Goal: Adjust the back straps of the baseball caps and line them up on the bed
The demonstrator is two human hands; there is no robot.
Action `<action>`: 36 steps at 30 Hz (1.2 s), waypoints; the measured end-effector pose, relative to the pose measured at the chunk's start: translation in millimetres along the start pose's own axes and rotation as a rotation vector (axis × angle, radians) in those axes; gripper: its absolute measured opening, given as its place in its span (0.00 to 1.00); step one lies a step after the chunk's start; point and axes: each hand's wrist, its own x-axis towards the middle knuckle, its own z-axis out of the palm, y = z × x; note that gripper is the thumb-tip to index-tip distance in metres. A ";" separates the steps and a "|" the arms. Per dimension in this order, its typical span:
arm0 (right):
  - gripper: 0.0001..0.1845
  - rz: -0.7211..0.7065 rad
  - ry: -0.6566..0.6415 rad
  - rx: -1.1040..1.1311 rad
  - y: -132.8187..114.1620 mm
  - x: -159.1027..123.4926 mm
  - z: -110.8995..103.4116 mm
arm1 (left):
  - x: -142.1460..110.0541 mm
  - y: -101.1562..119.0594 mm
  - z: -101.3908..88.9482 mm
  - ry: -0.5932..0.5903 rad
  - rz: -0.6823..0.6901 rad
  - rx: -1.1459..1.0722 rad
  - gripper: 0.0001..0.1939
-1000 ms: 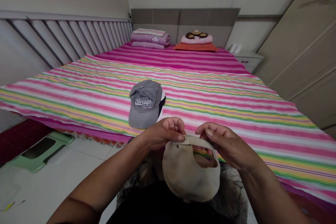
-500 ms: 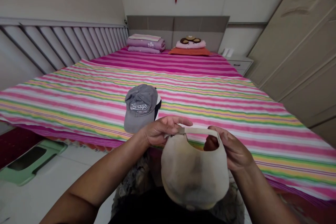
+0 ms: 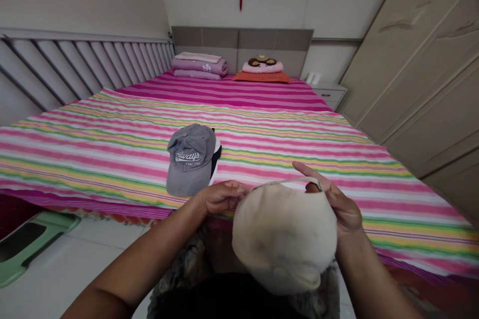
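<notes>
Both my hands hold a worn beige baseball cap [image 3: 284,239] above the front of the bed, with its back opening and strap facing away from me. My left hand [image 3: 221,197] pinches the left end of the strap. My right hand [image 3: 329,198] grips the right side of the cap, its fingers around the opening. Farther off, to the left of both hands, a grey cap with "Always" lettering [image 3: 190,159] lies on the striped bedsheet [image 3: 299,152], apart from them. A dark and white item shows behind it.
The wide bed has a metal railing [image 3: 75,70] on its left and a beige wardrobe [image 3: 411,60] on its right. Folded bedding [image 3: 199,66] and a pillow [image 3: 262,67] lie at the headboard. A green stool [image 3: 26,244] stands on the tiled floor.
The beige cap has rotated, showing more of its crown and less of the opening. My left hand has dropped lower, my right hand has risen, and the whole room has shifted as my head moved.
</notes>
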 end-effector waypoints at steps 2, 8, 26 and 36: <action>0.35 -0.017 0.050 -0.029 -2.3 7.5 -7.4 | 6.9 -8.3 -7.4 0.053 -0.016 -0.023 0.15; 0.21 -0.002 0.112 -0.009 -17.2 47.8 -30.9 | 43.2 2.3 -8.9 0.173 0.285 -0.216 0.08; 0.08 0.130 0.391 0.107 84.4 41.4 -74.4 | 74.5 -13.7 -76.7 0.519 0.193 -0.442 0.09; 0.13 0.069 0.384 0.216 89.0 50.9 -65.2 | 81.2 -18.1 -69.3 0.459 0.182 -0.488 0.15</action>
